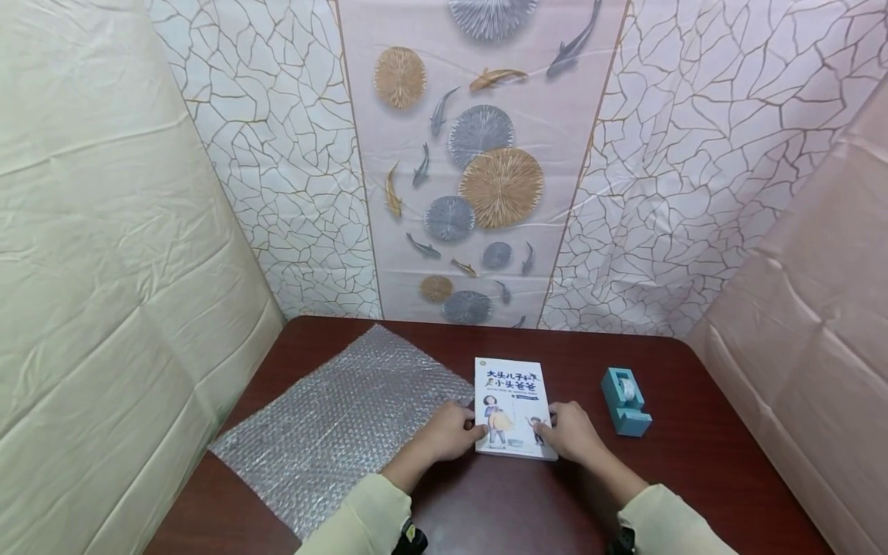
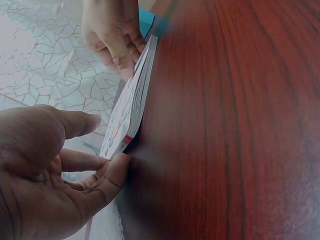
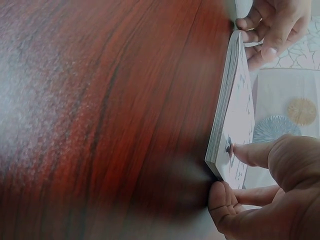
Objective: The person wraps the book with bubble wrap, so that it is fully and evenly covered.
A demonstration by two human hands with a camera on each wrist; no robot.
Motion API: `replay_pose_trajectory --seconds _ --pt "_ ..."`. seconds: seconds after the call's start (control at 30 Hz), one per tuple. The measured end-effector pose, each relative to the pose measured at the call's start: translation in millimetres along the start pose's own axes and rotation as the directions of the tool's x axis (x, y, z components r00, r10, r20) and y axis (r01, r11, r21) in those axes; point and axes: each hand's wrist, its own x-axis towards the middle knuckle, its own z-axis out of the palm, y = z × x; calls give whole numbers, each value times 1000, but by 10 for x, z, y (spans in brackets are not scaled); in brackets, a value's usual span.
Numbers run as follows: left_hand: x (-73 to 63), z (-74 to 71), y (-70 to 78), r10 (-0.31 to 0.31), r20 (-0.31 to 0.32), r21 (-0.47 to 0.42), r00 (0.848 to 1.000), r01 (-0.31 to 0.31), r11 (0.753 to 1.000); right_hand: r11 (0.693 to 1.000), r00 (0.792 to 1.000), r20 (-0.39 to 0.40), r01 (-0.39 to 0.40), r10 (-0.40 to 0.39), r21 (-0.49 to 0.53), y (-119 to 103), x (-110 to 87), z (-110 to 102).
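Note:
A white paperback book with a drawn cover of figures and blue lettering lies face up in the middle of the dark red table. At its left edge, my left hand touches the side with bent fingertips; in the left wrist view the thumb stands off the cover. My right hand pinches the book's lower right side, its thumb on the cover and its fingers at the edge. The page edges face me.
A sheet of bubble wrap lies flat on the left of the table, its right corner close to the book. A teal tape dispenser with a clear roll stands on the right. Fabric-covered walls enclose the back and sides.

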Motion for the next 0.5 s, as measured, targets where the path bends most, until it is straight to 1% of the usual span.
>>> replay_pose_trajectory --seconds 0.07,0.17,0.23,0.3,0.33,0.4,0.47,0.5 --pt "54 96 -100 15 -19 -11 1000 -15 1000 1000 1000 -1 -4 4 6 -6 9 3" --pt "82 130 -159 39 -33 -44 999 -41 998 1000 1000 1 -6 6 9 -5 15 9" --pt "73 118 -148 46 -41 -65 998 -49 997 1000 1000 3 -6 6 10 -5 17 11" --pt "23 21 -47 27 -27 -149 999 -31 988 1000 1000 2 -7 7 7 -2 18 12" --pt "-7 -31 12 14 -17 -205 1000 -18 979 1000 1000 1 -6 6 8 -3 15 10" --pt "-69 -123 136 -35 0 -319 999 33 947 1000 1000 0 -4 4 6 -8 6 3" --pt "-131 -224 274 -100 33 -424 994 105 900 1000 1000 -3 1 -1 5 -2 5 6" --pt "-145 -238 309 -122 40 -452 992 126 883 1000 1000 -5 4 -4 4 3 4 8"
